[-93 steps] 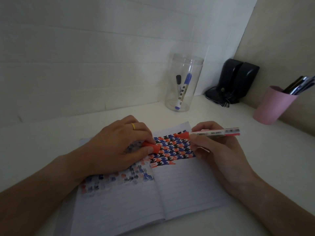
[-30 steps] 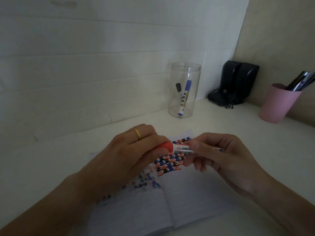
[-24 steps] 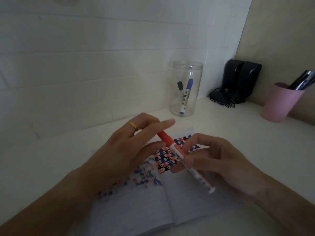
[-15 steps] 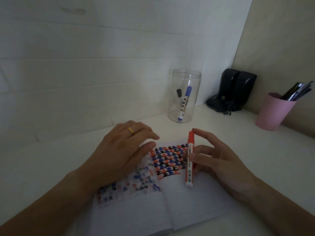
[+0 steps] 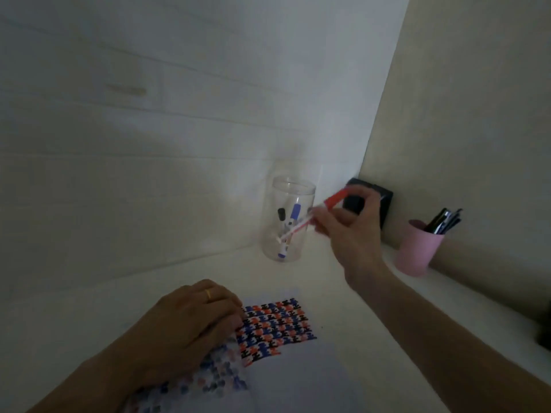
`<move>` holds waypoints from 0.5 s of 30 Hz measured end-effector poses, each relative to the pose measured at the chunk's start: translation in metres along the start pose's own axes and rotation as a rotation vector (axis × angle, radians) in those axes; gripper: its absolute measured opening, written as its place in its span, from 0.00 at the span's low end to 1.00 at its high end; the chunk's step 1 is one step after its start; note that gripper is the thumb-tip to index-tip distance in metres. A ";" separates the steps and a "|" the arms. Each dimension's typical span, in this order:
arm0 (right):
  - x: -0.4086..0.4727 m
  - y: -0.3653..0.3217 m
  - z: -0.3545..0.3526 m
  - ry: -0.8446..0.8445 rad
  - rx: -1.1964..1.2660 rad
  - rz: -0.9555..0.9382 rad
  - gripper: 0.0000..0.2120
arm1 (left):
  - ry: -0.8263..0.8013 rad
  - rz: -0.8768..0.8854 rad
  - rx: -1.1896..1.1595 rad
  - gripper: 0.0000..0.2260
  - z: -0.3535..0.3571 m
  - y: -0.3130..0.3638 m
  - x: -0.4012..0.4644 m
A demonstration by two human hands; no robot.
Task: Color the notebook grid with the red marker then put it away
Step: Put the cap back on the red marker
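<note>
Marker (image 5: 310, 219) lifted off notebook (image 5: 277, 329) — right hand (image 5: 348, 231) pinches it, capped end up, tail slanting toward jar (image 5: 290, 217) just left; left hand (image 5: 190, 323) flat.

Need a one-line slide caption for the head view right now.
Right hand carries the capped red marker beside the clear jar while the left hand rests on the notebook.

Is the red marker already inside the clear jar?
No. The right hand holds the capped red marker tilted in front of the clear jar, outside it, not dropped in.
</note>
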State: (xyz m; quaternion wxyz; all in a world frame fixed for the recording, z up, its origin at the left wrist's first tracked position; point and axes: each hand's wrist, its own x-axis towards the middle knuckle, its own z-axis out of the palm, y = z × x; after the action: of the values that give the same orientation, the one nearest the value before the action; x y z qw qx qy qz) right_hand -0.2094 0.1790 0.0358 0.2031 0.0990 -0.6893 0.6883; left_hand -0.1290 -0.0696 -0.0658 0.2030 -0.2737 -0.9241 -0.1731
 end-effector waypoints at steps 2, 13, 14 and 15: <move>0.033 -0.018 0.011 0.097 -0.034 -0.191 0.22 | 0.040 -0.007 0.006 0.20 0.000 -0.001 -0.001; 0.120 0.010 0.053 0.073 -0.767 -0.360 0.12 | 0.079 -0.013 0.020 0.17 -0.001 0.000 -0.003; 0.122 0.014 0.053 0.064 -0.809 -0.337 0.10 | 0.078 -0.011 0.019 0.17 -0.001 0.000 -0.002; 0.124 0.017 0.054 0.057 -0.839 -0.315 0.07 | 0.076 -0.007 0.023 0.17 -0.001 0.000 -0.002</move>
State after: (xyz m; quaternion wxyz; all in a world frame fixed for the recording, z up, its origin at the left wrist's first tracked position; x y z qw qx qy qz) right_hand -0.3356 0.1443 0.0731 0.3466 0.0929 -0.8795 0.3125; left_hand -0.1273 -0.0709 -0.0661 0.2403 -0.2611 -0.9187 -0.1734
